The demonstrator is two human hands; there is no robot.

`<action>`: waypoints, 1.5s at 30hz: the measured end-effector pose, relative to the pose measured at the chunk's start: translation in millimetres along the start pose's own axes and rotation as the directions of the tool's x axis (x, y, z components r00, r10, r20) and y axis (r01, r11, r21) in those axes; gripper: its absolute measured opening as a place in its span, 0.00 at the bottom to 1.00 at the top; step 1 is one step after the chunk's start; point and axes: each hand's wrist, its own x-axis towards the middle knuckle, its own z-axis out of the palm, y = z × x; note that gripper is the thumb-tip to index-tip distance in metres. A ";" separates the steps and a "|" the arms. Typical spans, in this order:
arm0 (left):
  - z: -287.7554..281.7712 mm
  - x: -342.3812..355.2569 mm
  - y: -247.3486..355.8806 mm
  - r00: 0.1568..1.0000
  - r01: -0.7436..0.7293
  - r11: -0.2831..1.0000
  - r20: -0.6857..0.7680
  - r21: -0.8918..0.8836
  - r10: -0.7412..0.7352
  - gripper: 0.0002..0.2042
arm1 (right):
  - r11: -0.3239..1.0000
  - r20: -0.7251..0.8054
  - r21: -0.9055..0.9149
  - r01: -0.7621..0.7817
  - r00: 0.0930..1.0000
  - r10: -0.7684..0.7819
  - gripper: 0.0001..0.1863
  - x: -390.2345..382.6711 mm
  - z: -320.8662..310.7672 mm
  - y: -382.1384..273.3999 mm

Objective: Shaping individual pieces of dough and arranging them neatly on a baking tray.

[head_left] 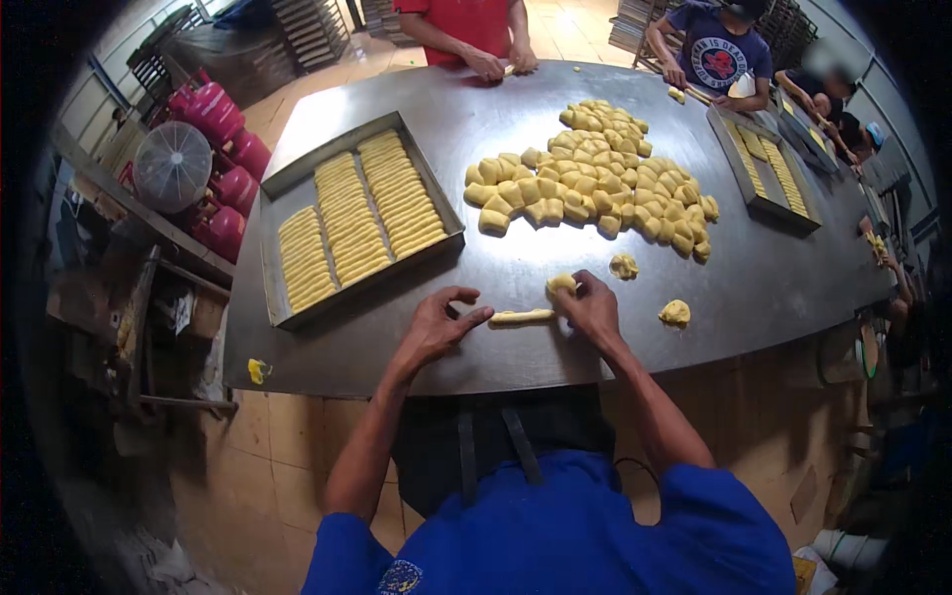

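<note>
Blue cloth of the person's shirt [575, 526] fills the near edge; past it spreads a broad metal table [506, 369]. On its left side sits a large tray [288, 193] bearing three rows of slim dough sticks [349, 223], and on its far side, right of centre, a heap of plump dough pieces [595, 183]. Left hand [441, 325] and right hand [595, 312] face each other across a small stretch of table, their wrists raised from the near side. Within that stretch lies a thin dough roll [523, 317], flat on the metal, its long axis running left to right, so each hand is at one end, about equally near. At the left end the left hand is palm down, its fingers loosely spread, gripping nothing visible; whether its thumb touches the roll I cannot tell. Past the right end, the right hand bends over, fingers drawn in around a single dough lump [561, 284], which is just to the far side of the roll.
</note>
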 end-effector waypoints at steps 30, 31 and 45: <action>13.6 43.1 31.5 0.964 -0.023 0.960 0.248 -0.279 0.096 0.17 | 0.921 0.477 0.275 0.276 0.793 -0.380 0.17 31.4 -26.2 -59.2; 16.2 57.6 32.1 0.969 -0.007 0.980 0.241 -0.200 0.056 0.16 | 0.943 0.549 0.197 0.269 0.767 -0.333 0.19 50.8 -25.6 -54.0; 20.3 91.1 -4.6 0.997 -0.020 0.904 0.071 0.427 -0.011 0.20 | 0.875 0.447 -0.334 0.350 0.876 -0.180 0.28 91.0 -18.9 -8.1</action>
